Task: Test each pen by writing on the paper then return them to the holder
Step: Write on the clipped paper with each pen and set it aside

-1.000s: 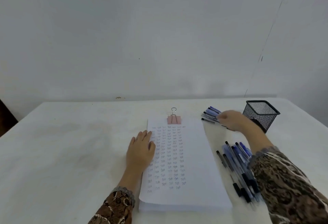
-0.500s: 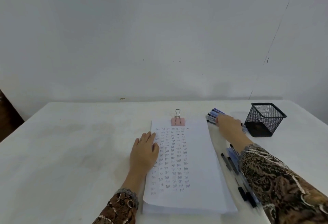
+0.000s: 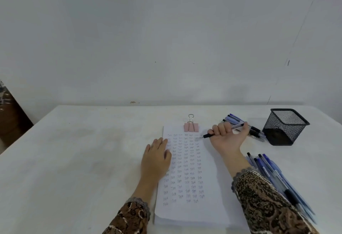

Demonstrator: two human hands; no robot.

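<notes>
Paper [image 3: 212, 206] is lying in a thick stack on the white table [image 3: 74, 159], straight ahead of the person, with its long side running from six o'clock to twelve o'clock. Rows of small handwritten words are covering the left and middle of the top sheet. A pink binder clip [image 3: 191, 127] is gripping the stack at its twelve o'clock edge, its wire handle standing up.

The left hand [image 3: 156, 159] is lying palm down at nine o'clock of the stack, fingers straight and together, fingertips resting on the sheet's left margin; it is holding nothing.

The right hand [image 3: 228, 137] is sitting at about one o'clock of the stack, its fingers curling tightly round a pen [image 3: 208, 135] and the thumb lying along the barrel. The pen is pointing toward nine o'clock, its dark tip reaching the right end of the top row of writing. Whether the tip is touching the sheet, I cannot tell.

A black mesh holder [image 3: 286, 126] is standing upright at two o'clock of the stack, well apart from it. Between the right hand and the holder, a small group of pens [image 3: 233, 118] is lying on the table, the nearest ones just beside the holder's nine o'clock side. A larger bundle of blue pens [image 3: 272, 170] is lying at four o'clock of the stack, fanning out beside the patterned right sleeve [image 3: 268, 206], which is hiding part of it.
</notes>
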